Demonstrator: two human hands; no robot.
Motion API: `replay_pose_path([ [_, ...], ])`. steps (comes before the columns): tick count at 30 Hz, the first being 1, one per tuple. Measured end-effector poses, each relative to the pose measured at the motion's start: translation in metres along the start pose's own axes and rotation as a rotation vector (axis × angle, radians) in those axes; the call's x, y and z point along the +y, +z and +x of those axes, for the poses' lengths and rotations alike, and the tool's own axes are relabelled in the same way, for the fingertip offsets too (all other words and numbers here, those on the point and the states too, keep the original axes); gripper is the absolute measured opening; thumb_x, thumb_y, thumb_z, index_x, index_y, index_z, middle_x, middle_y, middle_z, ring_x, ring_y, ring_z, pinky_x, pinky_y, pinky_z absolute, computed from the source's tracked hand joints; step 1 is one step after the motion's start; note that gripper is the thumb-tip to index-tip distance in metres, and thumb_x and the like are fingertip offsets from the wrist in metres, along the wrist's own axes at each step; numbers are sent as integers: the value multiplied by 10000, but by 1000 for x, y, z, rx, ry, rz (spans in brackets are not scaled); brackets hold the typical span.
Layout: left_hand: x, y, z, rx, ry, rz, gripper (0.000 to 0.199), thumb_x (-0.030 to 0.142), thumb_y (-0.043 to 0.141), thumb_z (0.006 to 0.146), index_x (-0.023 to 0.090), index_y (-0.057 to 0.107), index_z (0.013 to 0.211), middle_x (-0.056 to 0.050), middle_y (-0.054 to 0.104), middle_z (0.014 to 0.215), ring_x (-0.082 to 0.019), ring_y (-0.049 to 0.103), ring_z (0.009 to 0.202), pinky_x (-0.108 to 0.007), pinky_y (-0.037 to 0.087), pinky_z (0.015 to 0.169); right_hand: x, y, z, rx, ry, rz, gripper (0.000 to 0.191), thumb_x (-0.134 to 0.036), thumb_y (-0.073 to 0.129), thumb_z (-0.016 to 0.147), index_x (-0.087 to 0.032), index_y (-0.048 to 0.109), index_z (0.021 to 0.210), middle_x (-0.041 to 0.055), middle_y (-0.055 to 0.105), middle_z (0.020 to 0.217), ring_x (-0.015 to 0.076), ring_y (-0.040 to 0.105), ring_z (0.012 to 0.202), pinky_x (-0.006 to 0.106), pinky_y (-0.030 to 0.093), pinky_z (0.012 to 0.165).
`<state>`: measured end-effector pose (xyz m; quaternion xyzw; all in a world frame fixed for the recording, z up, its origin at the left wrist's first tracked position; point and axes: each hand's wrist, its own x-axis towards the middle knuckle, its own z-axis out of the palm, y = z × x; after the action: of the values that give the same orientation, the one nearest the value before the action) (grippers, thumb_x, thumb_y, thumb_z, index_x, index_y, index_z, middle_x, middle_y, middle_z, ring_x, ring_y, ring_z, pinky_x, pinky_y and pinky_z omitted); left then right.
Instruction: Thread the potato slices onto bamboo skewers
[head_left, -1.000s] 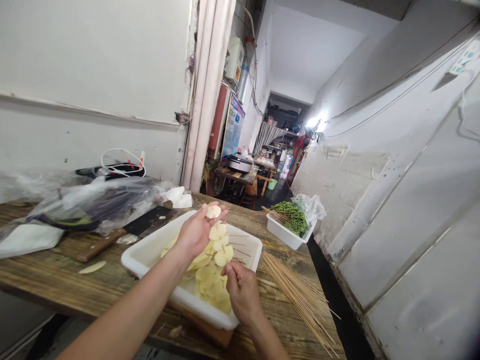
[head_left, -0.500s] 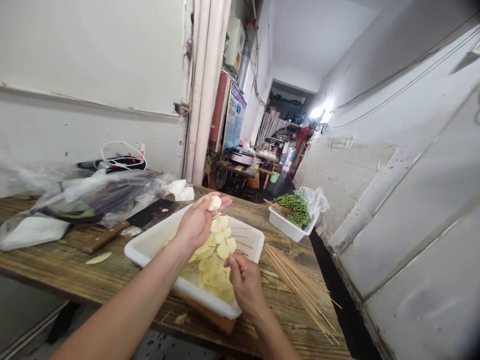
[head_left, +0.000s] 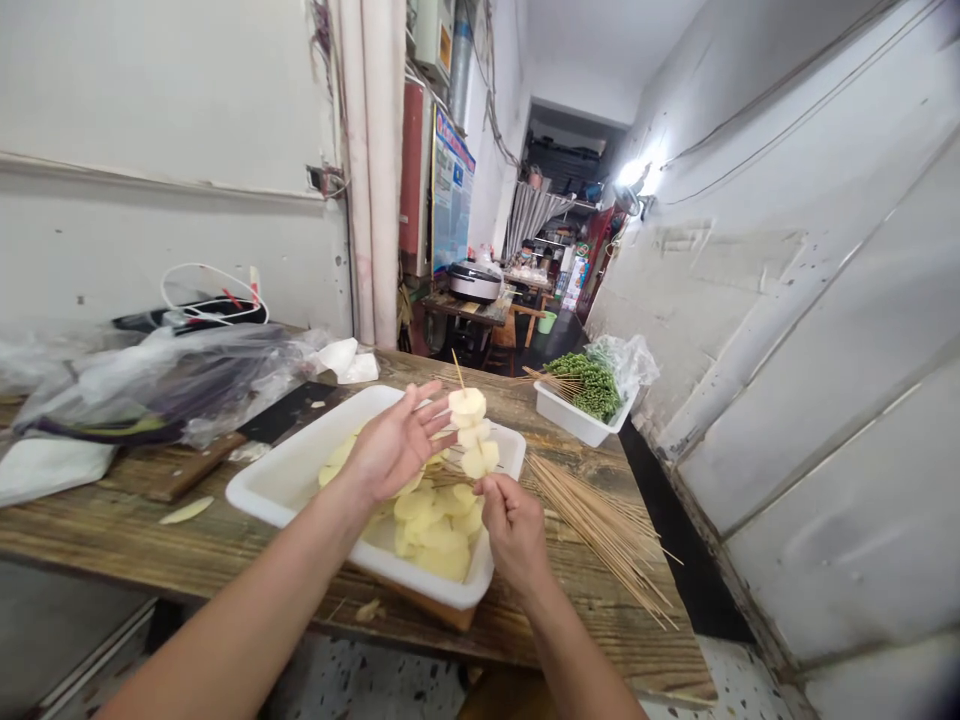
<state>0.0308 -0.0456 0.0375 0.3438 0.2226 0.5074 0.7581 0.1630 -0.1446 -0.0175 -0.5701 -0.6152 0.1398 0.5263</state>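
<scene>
Over a wooden counter [head_left: 135, 535], mid-frame, the right hand [head_left: 516, 525] pinches a potato-slice skewer [head_left: 469, 404]; the left hand [head_left: 397, 442] has open fingers.

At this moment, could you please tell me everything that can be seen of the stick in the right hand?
The stick is thin and light brown, and looks like wood or bamboo. Pale yellow slices are threaded on it, with its bare tip showing above them. The right hand grips it near the low end. It points upward over the white tub, leaning left. The open left hand is close beside the slices; whether they touch is unclear.
</scene>
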Motion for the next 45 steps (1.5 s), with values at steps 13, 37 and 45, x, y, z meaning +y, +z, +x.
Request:
replay_pose_path([
  [13, 14, -20, 5, -58, -201, 237, 90, 101, 727, 642, 108, 652, 690, -30, 612, 660, -67, 529, 543, -147, 430, 475, 2, -30, 0, -212, -76, -113, 309, -273, 404, 907, -167, 631, 726, -7, 543, 581, 113, 475, 537, 203, 324, 519],
  [37, 13, -12, -10, 241, 171, 277, 225, 183, 785, 561, 88, 656, 719, -47, 655, 671, -170, 655, 644, -337, 554, 726, -6, -76, -26, -344, 0, -81, 315, -327, 395, 915, -183, 595, 717, -13, 505, 582, 116, 429, 515, 206, 299, 475],
  [45, 0, -22, -6, 290, 262, 397, 288, 296, 806, 527, 126, 690, 728, -6, 633, 641, -96, 561, 580, -214, 478, 598, -7, -68, -31, -309, 5, -76, 303, -287, 396, 919, -175, 563, 693, -23, 492, 567, 109, 435, 527, 207, 312, 517],
])
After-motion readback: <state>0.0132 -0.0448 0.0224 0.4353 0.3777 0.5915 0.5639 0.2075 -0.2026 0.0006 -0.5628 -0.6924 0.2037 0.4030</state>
